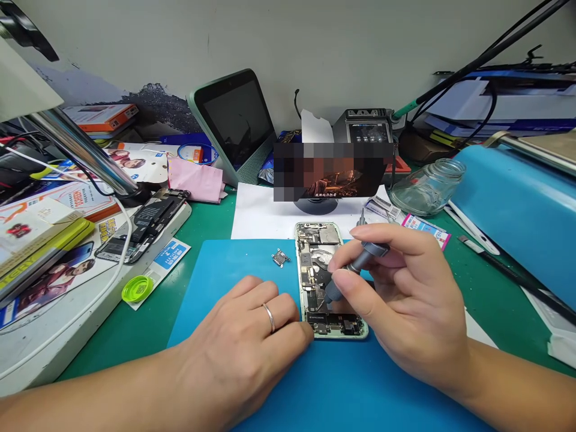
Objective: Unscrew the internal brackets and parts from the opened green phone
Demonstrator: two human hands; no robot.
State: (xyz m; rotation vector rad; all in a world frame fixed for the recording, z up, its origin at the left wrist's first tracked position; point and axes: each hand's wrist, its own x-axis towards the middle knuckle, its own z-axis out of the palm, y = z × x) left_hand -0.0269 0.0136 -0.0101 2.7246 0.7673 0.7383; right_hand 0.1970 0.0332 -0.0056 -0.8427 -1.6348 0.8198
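An opened phone (312, 264) with a pale green frame lies on the blue mat (216, 258), its inner boards and parts exposed. My left hand (256, 330), a ring on one finger, is closed at the phone's lower left edge; its curled fingertips are largely hidden. In my right hand (409, 294), a grey precision screwdriver (357, 264) is held between thumb and fingers over the phone's right side. A thin metal tip points up beside the index finger, and the grip's lower end hangs above the phone. Left of the phone sits a small metal part (281, 258).
A phone on a stand (337, 180) plays video behind the mat. A glass jar (427, 186) and a blue case (517, 222) stand right. Leftward are a smart display (234, 120), a phone assembly (148, 222), a green cap (137, 288) and a lamp post (85, 156).
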